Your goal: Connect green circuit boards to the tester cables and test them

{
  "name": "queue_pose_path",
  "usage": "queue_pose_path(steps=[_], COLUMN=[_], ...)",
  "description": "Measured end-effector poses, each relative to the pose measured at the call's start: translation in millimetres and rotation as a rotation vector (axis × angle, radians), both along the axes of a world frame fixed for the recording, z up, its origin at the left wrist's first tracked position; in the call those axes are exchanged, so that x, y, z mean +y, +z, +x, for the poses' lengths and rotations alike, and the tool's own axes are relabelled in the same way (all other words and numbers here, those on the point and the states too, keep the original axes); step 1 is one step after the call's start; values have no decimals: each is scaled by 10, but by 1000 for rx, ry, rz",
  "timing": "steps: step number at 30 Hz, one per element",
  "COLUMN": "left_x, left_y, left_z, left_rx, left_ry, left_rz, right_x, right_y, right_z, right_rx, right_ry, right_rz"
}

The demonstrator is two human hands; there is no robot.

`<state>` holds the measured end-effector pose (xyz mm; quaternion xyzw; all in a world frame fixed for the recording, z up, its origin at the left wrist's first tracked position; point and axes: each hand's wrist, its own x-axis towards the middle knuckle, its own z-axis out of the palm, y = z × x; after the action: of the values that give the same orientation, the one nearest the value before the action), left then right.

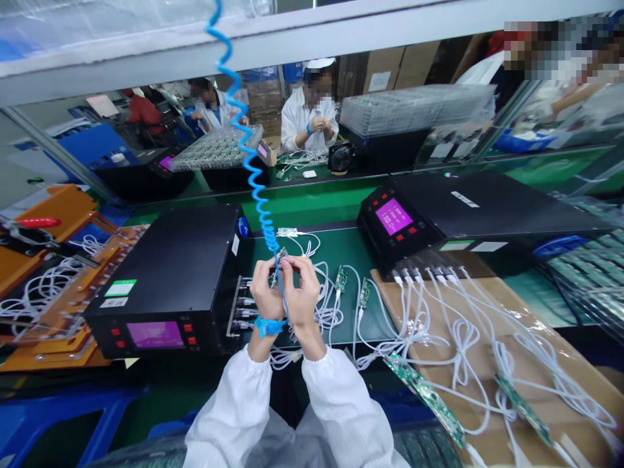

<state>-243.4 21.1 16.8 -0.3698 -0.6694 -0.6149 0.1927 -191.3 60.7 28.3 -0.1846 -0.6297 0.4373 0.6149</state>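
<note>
My left hand [266, 290] and my right hand [302, 286] are drawn together over the green mat, fingers closed in pinches. Between them they hold a small circuit board [283, 253], mostly covered by the fingers; whether a cable plug is in the right fingertips I cannot tell. A blue wrist strap [269, 326] circles my left wrist. Just beyond my hands lies another circuit board [287, 232] with a white cable on it. To the right, a cabled board [341, 279] rests beside a second one [363, 294]. White cables [329, 316] bunch close to my right hand.
Black testers with lit screens stand at left [166, 260] and right [487, 208]. A coiled blue cord [251, 162] hangs before me. Larger boards [429, 398] and looped cables lie over cardboard [439, 364]. Across the bench sits a person [297, 120] in white.
</note>
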Motion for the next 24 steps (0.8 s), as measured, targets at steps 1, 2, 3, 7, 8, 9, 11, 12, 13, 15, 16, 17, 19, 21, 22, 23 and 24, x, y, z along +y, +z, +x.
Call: queue_pose_path(steps=[1,2,3,7,8,9,11,12,13,15,16,17,19,21,22,23,24], left_x=[-1,-2,-2,-8,-9,-9,-4,1,6,9,1,-15,-83,-197,-268,-345,-425], left_y=[7,14,21,46,50,52,52,48,43,29,22,18,22,54,83,121,165], left_z=[9,17,24,31,27,20,-5,-24,-46,-95,-117,-133,-136,-93,-57,-15,31], left_rx=[0,3,13,77,86,88,84,79,70,33,1,-37,-145,-331,-455,-596,-738], left_ry=[3,4,-1,-47,-58,-65,-67,-65,-59,-34,-12,15,65,40,-8,-76,-154], left_rz=[-5,-10,-15,-38,-40,-42,-49,-60,-75,-111,-123,-128,-93,-18,29,78,129], right_x=[3,7,13,30,31,30,32,39,54,112,157,211,334,453,502,543,573], right_y=[2,4,6,17,20,22,19,14,6,-12,-21,-26,-22,3,22,43,64], right_z=[3,7,13,36,37,34,18,6,-9,-50,-80,-118,-229,-393,-493,-601,-713], right_rx=[-4,-9,-15,-10,-4,0,-4,-15,-32,-86,-112,-134,-164,-192,-212,-233,-253], right_ry=[-3,-9,-19,-30,-27,-26,-25,-13,7,63,94,126,209,295,325,340,347], right_rz=[-1,-4,-10,-9,-3,0,-4,-9,-14,-30,-56,-98,-201,-280,-301,-312,-319])
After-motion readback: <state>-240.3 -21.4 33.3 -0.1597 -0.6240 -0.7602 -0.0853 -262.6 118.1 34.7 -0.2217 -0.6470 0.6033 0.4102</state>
